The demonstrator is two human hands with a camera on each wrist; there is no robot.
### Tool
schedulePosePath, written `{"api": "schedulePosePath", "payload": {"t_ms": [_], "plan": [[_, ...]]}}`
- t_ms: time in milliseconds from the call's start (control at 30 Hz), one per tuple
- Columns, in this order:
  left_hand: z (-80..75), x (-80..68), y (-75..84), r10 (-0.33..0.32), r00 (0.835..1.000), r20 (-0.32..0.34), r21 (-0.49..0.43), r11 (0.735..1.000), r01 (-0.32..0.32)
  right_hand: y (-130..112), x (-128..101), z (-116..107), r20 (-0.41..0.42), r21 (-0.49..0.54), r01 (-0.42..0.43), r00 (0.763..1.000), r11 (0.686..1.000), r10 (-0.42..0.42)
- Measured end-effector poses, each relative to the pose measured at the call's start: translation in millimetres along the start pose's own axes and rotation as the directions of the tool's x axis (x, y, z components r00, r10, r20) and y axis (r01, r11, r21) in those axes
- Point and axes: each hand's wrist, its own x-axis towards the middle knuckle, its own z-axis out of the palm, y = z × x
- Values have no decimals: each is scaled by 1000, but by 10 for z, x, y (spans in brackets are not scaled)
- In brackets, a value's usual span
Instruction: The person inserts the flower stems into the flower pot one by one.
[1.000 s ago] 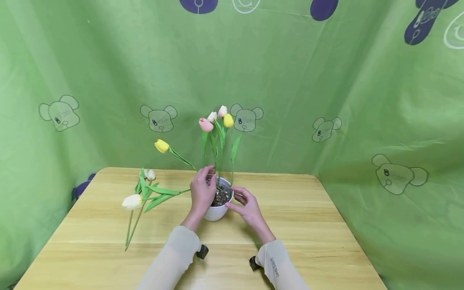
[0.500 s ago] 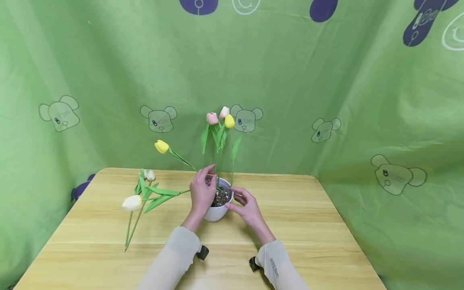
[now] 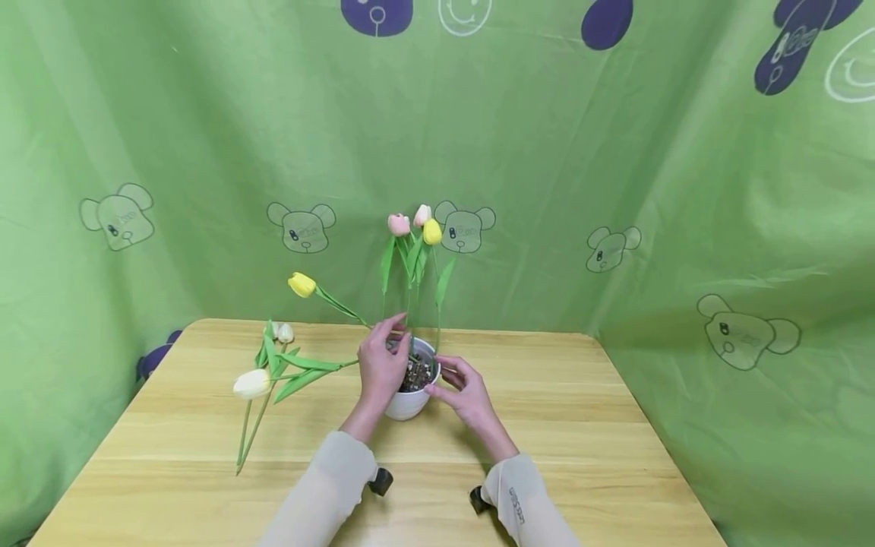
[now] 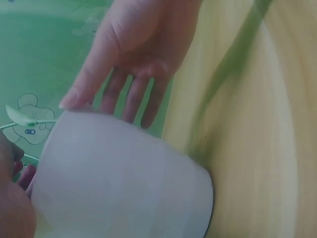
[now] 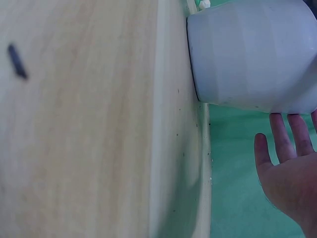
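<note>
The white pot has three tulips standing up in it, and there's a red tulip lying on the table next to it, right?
Not quite. The tulips lying on the table beside the white pot are white, not red; the head view shows it. The rest holds: three tulips stand up in the pot.

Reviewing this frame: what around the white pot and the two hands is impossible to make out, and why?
- Head view: whether the left hand pinches a stem; too small.
- Head view: where the stems enter the white pot; the left hand covers them.
- Left wrist view: the pot's far side is blurred and cut off by the frame edge.
- Right wrist view: the right hand fingertips are hidden behind the pot, so contact is unclear.
</note>
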Motion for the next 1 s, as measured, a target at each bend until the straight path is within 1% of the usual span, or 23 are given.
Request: {"api": "schedulePosePath", "payload": {"t_ms": [67,167,333,433,533,667,733,800,900,1000], "plan": [[-27,-35,25,0,1000,11,-22,1000,0,7,7,3,2,3,1,1000,1000,-1],[-85,-110,82,16,1000,24,-51,999,-15,10,25,9,2,6,-3,1000,1000,3],[-244,-276,196,70,996,62,-66,996,-66,-7,42,18,-2,7,0,1000,1000,0],[-372,-430,233,90,989,116,-52,995,-85,-7,27,9,0,-1,4,1000,1000,-4],[-520,-627,236,86,980,180,-38,996,-80,20,-5,-15,-4,-11,-1,1000,1000,1],[-753,-875,192,41,964,263,-26,999,-35,58,-26,-44,-22,-10,2,1000,1000,-3],[-894,-969,139,-2,955,296,-5,1000,4,61,-11,-46,-23,-4,10,1000,1000,-10],[-1052,-1052,62,-60,946,318,37,998,51,56,9,-36,-15,6,18,1000,1000,-18],[-1321,-1150,-72,-149,937,317,102,987,122,58,30,-18,-3,16,20,1000,1000,-20],[-1615,-1173,-200,-225,935,274,165,969,185,66,30,-1,-6,14,16,1000,1000,-16]]}}
